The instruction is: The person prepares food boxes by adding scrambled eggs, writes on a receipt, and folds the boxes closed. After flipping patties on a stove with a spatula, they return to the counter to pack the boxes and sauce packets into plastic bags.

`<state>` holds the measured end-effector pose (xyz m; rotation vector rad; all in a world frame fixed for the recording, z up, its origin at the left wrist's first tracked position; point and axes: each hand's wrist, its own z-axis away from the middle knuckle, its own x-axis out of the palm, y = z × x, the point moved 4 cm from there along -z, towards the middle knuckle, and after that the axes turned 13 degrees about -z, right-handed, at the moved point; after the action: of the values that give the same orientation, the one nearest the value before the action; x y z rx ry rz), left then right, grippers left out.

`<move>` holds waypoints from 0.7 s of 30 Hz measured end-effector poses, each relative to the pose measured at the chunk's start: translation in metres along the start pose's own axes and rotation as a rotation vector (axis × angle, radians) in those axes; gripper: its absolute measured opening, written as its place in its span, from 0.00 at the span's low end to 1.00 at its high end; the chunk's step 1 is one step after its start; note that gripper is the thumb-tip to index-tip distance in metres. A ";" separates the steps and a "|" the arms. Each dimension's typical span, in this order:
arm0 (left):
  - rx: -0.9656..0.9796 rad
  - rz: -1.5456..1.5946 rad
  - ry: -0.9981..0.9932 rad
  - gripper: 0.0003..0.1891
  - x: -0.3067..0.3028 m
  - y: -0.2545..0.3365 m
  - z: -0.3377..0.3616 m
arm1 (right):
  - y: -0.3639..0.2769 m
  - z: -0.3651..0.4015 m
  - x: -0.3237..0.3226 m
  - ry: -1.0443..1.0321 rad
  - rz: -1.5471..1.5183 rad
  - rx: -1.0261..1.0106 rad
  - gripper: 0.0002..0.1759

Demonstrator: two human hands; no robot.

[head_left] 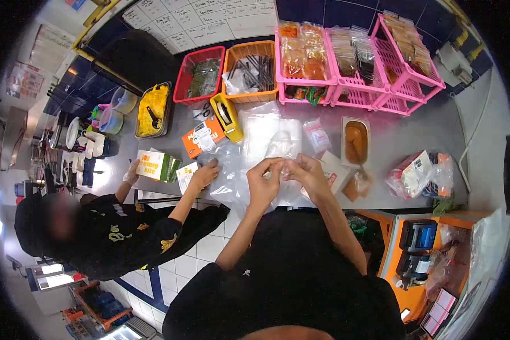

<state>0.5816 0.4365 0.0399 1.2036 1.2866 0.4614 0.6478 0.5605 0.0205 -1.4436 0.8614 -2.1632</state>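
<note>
A grey desk (413, 127) is seen, with pink baskets (360, 85) ranged along its far edge and clear plastic sheets (260, 127) spread across its middle. Both forearms are bent inward over the near edge, and the left hand (262, 182) and right hand (309, 173) are held close together with fingers curled. A small clear bag (282, 152) is pinched by both sets of fingertips, just above the sheets. A co-worker's hand (205, 173) is laid flat on the desk to the left.
</note>
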 end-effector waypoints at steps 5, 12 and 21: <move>-0.119 0.109 -0.051 0.07 0.011 -0.006 -0.006 | -0.007 -0.004 -0.010 -0.032 0.149 -0.139 0.12; -0.030 0.408 -0.222 0.02 0.026 -0.019 -0.015 | -0.007 -0.016 -0.010 0.034 -0.112 0.045 0.08; 0.124 0.233 -0.108 0.03 0.001 0.002 -0.036 | -0.016 -0.026 -0.017 -0.101 -0.067 0.090 0.05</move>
<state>0.5505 0.4529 0.0468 1.4721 1.1010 0.4829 0.6309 0.5904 0.0127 -1.5420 0.6809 -2.1282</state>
